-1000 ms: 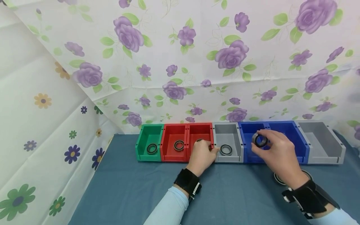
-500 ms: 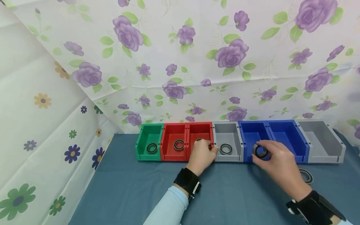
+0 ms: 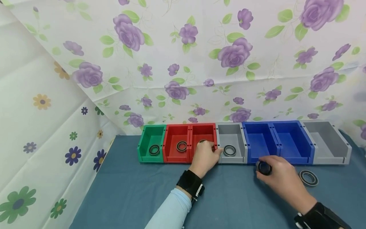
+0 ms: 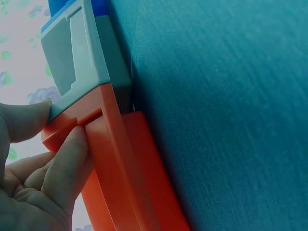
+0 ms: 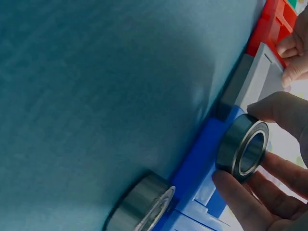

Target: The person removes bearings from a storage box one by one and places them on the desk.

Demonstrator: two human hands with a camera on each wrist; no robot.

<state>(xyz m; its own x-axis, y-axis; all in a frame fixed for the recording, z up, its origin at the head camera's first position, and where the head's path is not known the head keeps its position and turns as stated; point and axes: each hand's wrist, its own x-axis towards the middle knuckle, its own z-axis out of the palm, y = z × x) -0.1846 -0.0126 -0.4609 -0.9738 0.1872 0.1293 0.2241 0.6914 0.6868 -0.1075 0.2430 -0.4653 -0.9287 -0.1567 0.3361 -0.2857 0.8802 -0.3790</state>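
One ball bearing (image 5: 234,144), pinched between right hand's (image 3: 283,178) thumb and fingers, just before left blue bin (image 3: 258,136). Tilted, bore roughly toward head camera. Lower in view than earlier; larger bearing (image 3: 315,181) now fully uncovered. Left hand (image 3: 204,159) pinches red bin's (image 3: 203,129) edge beside grey bin (image 3: 230,132).

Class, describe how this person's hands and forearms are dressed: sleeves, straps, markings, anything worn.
Both the left hand and right hand are ungloved. The left forearm has a plain light blue sleeve, ending below a wide black wristband with a small whitish part at its edge. The right wrist wears a similar black band; no sleeve shows there.
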